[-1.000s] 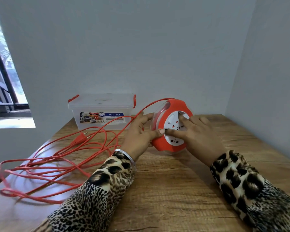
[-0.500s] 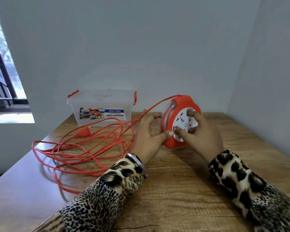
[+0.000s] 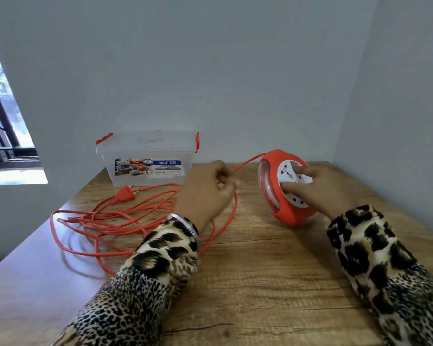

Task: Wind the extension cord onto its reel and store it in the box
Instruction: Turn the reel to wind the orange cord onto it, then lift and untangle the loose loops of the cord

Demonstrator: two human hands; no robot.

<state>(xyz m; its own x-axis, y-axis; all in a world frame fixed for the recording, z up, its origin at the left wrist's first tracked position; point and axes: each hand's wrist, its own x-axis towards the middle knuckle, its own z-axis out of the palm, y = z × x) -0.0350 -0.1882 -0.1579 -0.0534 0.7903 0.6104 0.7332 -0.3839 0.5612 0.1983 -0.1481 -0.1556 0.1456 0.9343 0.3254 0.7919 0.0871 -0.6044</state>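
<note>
A wooden table [image 3: 273, 283] with a visible grain fills the lower part of the view, pushed into a corner of plain pale walls [image 3: 210, 71]. A window [image 3: 3, 126] with dark bars sits on the far left, daylight falling on its sill.

The left hand [image 3: 205, 193] hovers above the table with its fingers curled, pinching the orange cord [image 3: 248, 162] between thumb and fingertips. From that pinch the cord runs up and to the right, taut, to the top edge of the reel [image 3: 285, 188]. A second strand drops from the same hand down past the wrist and curves back under the leopard-print sleeve [image 3: 148, 270].

The right hand [image 3: 320, 188] holds the reel, which stands on its edge on the table, tilted, its white socket face turned toward the hand. The fingers [image 3: 300, 172] of this hand press on the white face, with the thumb lower on it; the orange rim shows around them and a clear channel lies on its left side. The reel is well apart from the left hand, to its right.

To the left of the pinch, the loose cord lies in tangled loops [image 3: 115, 221] on the table, some of them blurred. The plug [image 3: 123, 194] rests beyond those loops, just in front of the box [image 3: 148, 158]. The box is clear plastic with orange latches, its lid on, standing against the far wall, beyond and left of the left hand.
</note>
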